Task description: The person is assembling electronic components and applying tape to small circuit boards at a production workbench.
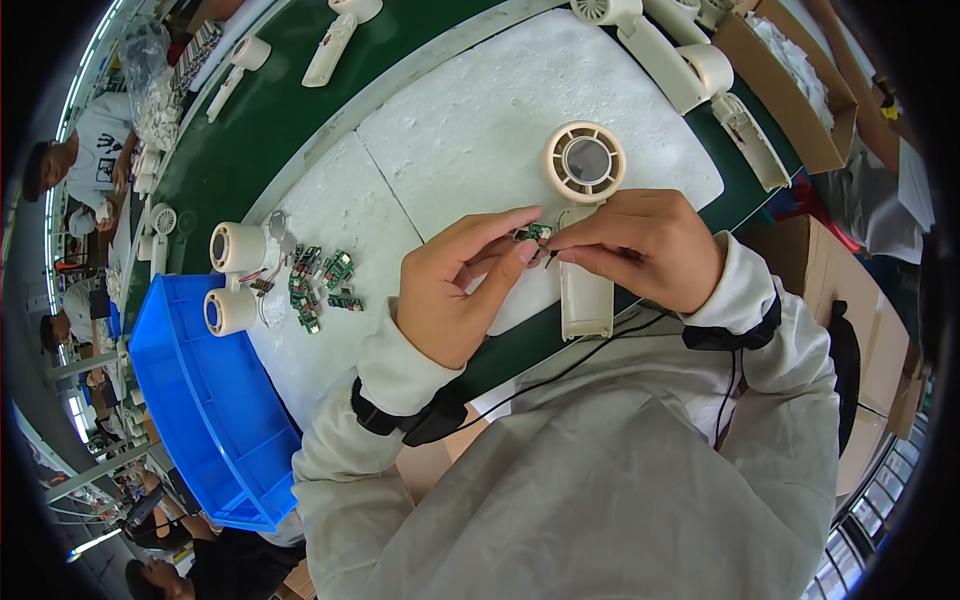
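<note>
My left grip (455, 285) pinches a small green circuit board (534, 232) on the near side of the fan head (585, 162), while my right grip (650, 245) bunches just right of it, its hold unclear.

Across the white board (480, 120), the bare stretch far of the left hand (450, 285) offers passage — until the upright-facing fan head (585, 162) at right. Leftward, loose circuit boards (302, 287) and two cream motor heads (240, 247) obstruct, with a blue bin (190, 375) beyond; far right, cream housings (660, 65) crowd a carton (838, 145).
</note>
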The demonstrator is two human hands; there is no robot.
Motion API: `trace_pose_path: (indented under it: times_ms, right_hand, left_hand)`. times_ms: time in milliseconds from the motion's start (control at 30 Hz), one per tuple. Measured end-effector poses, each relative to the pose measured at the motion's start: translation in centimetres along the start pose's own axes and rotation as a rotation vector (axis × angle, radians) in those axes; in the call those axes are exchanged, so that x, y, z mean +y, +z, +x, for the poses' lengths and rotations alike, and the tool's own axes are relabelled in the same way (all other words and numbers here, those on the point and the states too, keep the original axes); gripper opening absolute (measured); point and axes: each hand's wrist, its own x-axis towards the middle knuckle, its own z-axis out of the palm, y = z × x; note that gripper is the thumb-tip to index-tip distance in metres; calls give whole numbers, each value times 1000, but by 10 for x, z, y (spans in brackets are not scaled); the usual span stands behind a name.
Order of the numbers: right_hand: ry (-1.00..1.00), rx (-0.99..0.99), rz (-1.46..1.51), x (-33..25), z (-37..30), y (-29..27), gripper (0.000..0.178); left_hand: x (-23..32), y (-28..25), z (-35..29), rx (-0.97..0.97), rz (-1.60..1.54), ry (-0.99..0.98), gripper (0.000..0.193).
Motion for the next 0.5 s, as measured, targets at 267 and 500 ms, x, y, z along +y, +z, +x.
trace_pose_path:
  times_ms: [267,500]
  right_hand:
    - [-16,28,-68,-6,-2,1,13]
    - [57,-21,-1,-9,-3,-3,13]
  left_hand:
    - [3,0,0,-15,55,42,29]
    - [3,-1,-2,13,276,201,27]
